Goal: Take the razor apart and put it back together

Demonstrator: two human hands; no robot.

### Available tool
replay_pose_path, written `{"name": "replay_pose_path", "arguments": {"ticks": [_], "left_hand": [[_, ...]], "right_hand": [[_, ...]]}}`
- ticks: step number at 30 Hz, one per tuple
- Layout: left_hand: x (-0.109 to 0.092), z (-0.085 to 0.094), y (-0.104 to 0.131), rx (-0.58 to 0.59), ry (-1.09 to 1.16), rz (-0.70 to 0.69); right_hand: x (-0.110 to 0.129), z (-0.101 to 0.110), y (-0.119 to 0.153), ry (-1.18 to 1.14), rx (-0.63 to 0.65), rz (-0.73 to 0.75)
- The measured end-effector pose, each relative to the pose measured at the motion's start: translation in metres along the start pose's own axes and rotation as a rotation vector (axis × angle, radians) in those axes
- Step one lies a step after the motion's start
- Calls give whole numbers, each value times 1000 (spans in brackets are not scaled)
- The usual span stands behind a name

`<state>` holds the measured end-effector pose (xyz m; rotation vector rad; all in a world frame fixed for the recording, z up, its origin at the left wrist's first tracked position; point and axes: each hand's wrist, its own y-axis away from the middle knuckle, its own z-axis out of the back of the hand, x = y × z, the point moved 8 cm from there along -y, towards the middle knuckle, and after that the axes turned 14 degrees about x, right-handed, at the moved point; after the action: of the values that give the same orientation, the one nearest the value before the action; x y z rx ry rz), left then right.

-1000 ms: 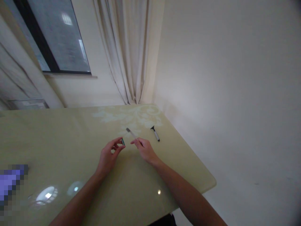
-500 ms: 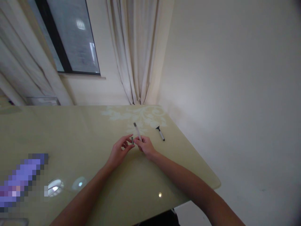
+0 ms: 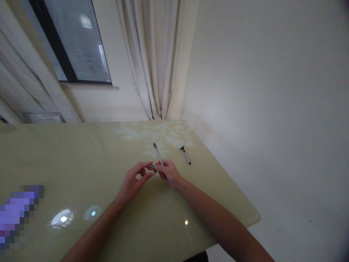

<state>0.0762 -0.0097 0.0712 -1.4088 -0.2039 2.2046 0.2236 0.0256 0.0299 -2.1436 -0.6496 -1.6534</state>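
Between its thumb and fingertips my left hand (image 3: 135,179) holds a small dark cylinder (image 3: 153,168), which is tilted. It looks like a battery, though it is small in view. My right hand (image 3: 168,172) is closed round the lower end of a slim whitish stick (image 3: 158,153) with a dark grey tip, which points up and away. The two hands are close together over the table, the cylinder right beside the right fingertips. Past the right hand, a razor (image 3: 186,155) with a black head and grey handle lies on the table.
The glossy greenish table (image 3: 89,160) has a white floral pattern at its far corner. A blurred purple object (image 3: 19,207) lies at the left. Curtains (image 3: 152,54), a window (image 3: 77,40) and a bare wall (image 3: 259,102) stand behind and to the right.
The small cylinder has gone from upright to tilted in my left hand, whose fingers have shifted. The whole view has moved slightly. My right hand keeps its hold on the stick.
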Motion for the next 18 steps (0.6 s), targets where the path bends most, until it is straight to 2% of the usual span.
{"name": "replay_pose_path", "arguments": {"ticks": [5, 9, 13, 18], "left_hand": [[3, -3, 0, 35, 59, 13], [0, -7, 1, 25, 13, -18], [5, -6, 2, -5, -14, 52], [4, -11, 0, 72, -22, -6]], "right_hand": [[2, 6, -2, 2, -19, 32], [-1, 4, -2, 5, -35, 32], [-3, 1, -1, 40, -37, 18], [-6, -3, -3, 85, 15, 14]]}}
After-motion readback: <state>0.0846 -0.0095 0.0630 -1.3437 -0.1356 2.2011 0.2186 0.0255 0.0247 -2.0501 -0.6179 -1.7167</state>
